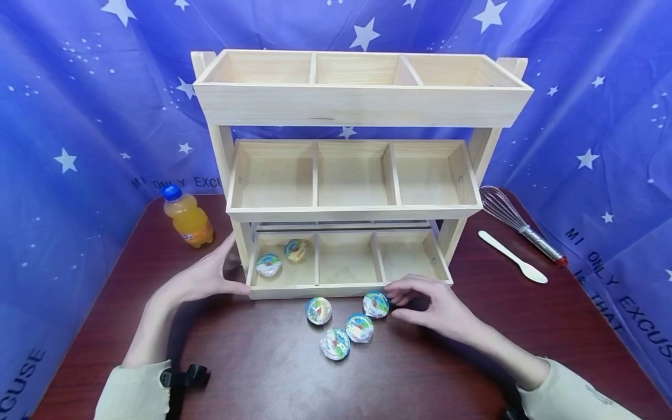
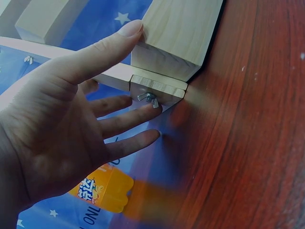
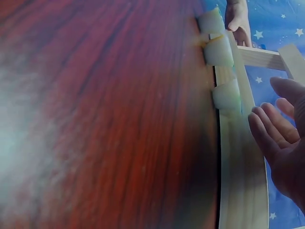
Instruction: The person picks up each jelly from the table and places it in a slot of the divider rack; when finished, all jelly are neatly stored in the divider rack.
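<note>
This looks like a small curtained booth, staged on a tabletop, rather than a working kitchen or shop. Blue cloth printed with white stars and dark lettering hangs in soft folds at the back and down both sides, hiding the room beyond, so what kind of building holds it cannot be told. The dark reddish, wood-grained surface carries a mixed set: a pale three-tier wooden rack, small sealed cups, an orange drink bottle, a whisk and a cream-coloured spoon.
</note>
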`<state>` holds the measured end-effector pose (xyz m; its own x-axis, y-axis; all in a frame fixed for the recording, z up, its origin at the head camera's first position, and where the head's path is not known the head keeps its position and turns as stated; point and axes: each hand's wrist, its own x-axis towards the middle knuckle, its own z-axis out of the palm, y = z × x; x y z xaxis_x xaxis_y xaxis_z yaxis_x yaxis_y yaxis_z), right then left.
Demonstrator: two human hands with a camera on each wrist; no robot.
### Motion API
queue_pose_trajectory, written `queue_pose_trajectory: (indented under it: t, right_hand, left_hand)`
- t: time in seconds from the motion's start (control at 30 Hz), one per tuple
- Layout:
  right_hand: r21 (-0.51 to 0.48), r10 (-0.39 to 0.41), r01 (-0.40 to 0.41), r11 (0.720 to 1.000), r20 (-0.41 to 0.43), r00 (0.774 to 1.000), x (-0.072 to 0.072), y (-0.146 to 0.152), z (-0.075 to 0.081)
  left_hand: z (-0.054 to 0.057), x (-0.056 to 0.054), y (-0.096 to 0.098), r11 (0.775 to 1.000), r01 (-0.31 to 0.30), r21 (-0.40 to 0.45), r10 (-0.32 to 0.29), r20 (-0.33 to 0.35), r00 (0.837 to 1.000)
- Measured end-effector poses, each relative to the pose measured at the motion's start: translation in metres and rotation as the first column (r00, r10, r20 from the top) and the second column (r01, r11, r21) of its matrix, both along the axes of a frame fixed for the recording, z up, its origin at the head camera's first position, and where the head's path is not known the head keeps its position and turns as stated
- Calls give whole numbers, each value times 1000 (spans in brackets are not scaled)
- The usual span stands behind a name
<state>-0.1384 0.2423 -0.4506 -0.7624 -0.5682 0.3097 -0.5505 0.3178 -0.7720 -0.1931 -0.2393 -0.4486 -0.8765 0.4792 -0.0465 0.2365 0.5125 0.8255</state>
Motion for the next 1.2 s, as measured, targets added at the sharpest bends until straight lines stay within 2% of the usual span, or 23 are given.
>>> queue_pose_trajectory:
  t: [0.1, 0.27, 0.57, 0.73, 1.2]
  right_hand:
    - [18, -13, 13, 1000, -46, 999, 2, 4, -1]
    - [41, -34, 37, 998, -63, 997, 4, 9, -5]
    - [97, -107, 104, 990, 27, 994, 8, 8, -16]
    - [90, -138, 131, 987, 75, 988, 11, 7, -21]
    - [142, -205, 179, 974, 201, 958, 11, -7, -21]
  left_hand:
    - [-1, 0, 1, 1000, -4, -10, 4, 2, 1000]
    - [-1, -1, 1, 1000, -6, -11, 6, 10, 1000]
    - [-1, 0, 1, 1000, -10, -15, 10, 9, 1000]
    - [0, 0, 2, 1000, -8, -9, 8, 14, 1000]
    - [1, 0, 2, 1000, -7, -10, 8, 9, 1000]
